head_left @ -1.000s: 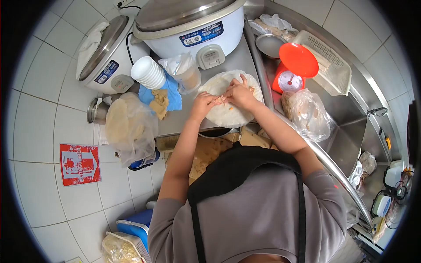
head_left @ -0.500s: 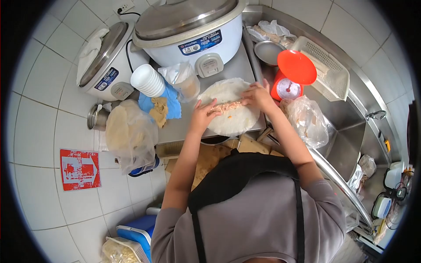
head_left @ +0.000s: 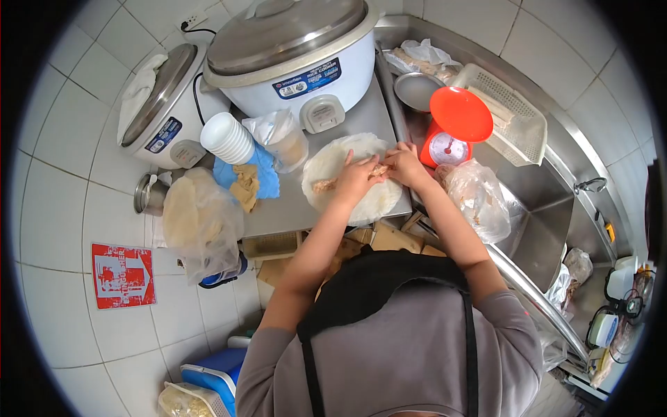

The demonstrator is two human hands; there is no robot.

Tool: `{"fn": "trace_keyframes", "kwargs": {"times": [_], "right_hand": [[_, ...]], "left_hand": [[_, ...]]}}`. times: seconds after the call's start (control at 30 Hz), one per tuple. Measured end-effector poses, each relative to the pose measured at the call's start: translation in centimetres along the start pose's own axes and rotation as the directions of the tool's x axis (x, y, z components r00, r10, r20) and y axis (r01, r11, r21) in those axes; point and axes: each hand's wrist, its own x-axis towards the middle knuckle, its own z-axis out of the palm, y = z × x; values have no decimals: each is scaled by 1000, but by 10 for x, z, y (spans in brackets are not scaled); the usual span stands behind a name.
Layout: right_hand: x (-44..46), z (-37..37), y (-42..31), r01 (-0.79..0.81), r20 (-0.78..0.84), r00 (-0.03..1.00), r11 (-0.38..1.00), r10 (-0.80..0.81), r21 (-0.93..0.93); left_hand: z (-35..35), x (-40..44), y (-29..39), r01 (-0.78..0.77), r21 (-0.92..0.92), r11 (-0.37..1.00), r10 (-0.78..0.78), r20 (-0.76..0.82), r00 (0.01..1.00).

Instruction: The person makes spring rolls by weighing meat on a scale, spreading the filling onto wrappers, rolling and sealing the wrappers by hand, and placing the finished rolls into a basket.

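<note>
A round, pale, thin wrapper [head_left: 321,156] lies flat at the front of the steel table. Across it runs a strip of pinkish minced meat filling [head_left: 324,185], its right part partly covered by my hands. My left hand [head_left: 357,178] is over the middle of the wrapper, its fingers bent round the strip. At the right end, my right hand [head_left: 407,165] pinches the filling with fingertips close to those of my left. Both hands stay low against the wrapper.
Behind stand a large rice cooker [head_left: 292,66] and a smaller one [head_left: 163,104]. Stacked white bowls [head_left: 228,137], a blue cloth [head_left: 267,174] and a bagged wrapper stack [head_left: 198,215] are left. Right are a red scale [head_left: 448,146], plastic bag [head_left: 479,198] and sink [head_left: 535,215].
My left hand has moved right along the filling, uncovering its left end, and now sits close to my right hand. The right hand has shifted slightly, fingers pinched in at the strip's right end.
</note>
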Motion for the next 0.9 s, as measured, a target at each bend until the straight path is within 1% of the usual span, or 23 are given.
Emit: {"fn": "trace_keyframes", "kwargs": {"times": [0.1,0.2,0.3,0.4,0.5,0.6,0.7,0.8,0.9], "right_hand": [[-2,-5,6,33,-24,999,999,-32,35],[-8,-12,11,59,-29,998,990,-56,125],[-3,-13,9,77,-36,997,995,-75,65],[-5,-21,-1,50,-55,998,983,-40,179],[2,-8,-9,158,-123,982,980,-144,117],[2,-8,-13,79,-78,994,992,-71,98],[1,-9,-21,50,-115,993,980,-28,194],[4,-4,-23,101,-121,988,992,-91,75],[-4,-17,-22,5,-147,989,989,16,148]], "left_hand": [[8,8,-5,35,29,999,-39,144,989],[0,12,-8,35,69,997,-52,255,966],[0,6,-9,29,-4,1000,-29,97,995],[-8,0,-19,76,1,997,-76,148,986],[-17,-2,-15,123,-6,992,-120,197,973],[-26,-14,-19,92,57,994,-96,78,992],[-35,-23,-31,182,26,983,-184,122,975],[-36,-26,-30,152,52,987,-155,72,985],[-43,-36,-41,166,45,985,-169,64,984]]}}
